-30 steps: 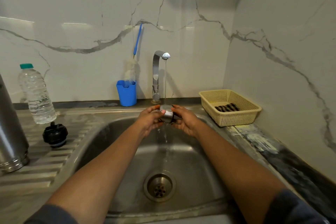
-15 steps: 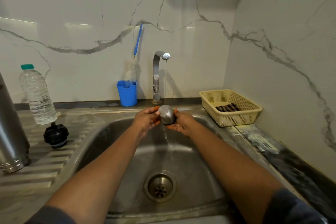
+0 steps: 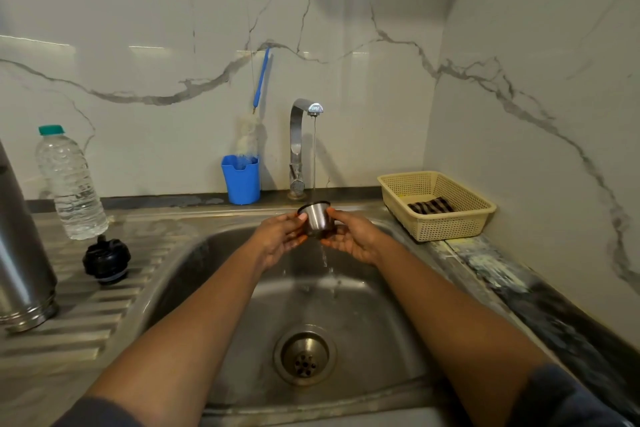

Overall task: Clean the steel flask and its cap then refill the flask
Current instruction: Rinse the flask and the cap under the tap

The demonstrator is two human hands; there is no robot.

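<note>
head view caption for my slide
Left hand and right hand hold the steel flask cap, mouth up, under the running tap above the sink.

Lighting: soft, fairly dim indoor light from above left. Glare: pale streaks on far wall (image 3: pixel 138 10), left; bright highlights on tap (image 3: pixel 296 142). Shadows: grey wedge on wall above tap, faint one to its right. Distortion: wide-angle bowing at edges; steel flask (image 3: pixel 20 236) at left leans inward.
</note>
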